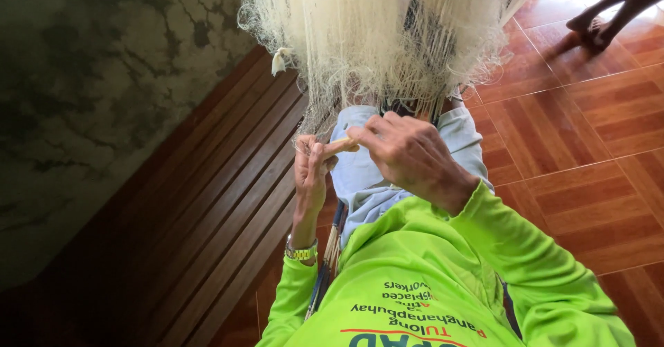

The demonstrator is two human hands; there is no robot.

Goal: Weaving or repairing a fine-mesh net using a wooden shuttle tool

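A thick bundle of pale cream fishing net (373, 35) hangs down in front of me. My left hand (310, 170) pinches the net's lower edge together with a small pale wooden stick (340, 145). My right hand (408, 154) closes on the other end of that stick, fingers curled, just under the net. Both arms wear bright lime-green sleeves, and a metal wristwatch (301, 252) sits on my left wrist. My knees in light blue trousers (366, 181) lie under the hands.
I sit on a dark slatted wooden bench (207, 202). A stained grey wall (90, 91) rises on the left. Red-brown floor tiles (574, 146) spread to the right, where another person's bare feet (595, 29) stand at the top corner.
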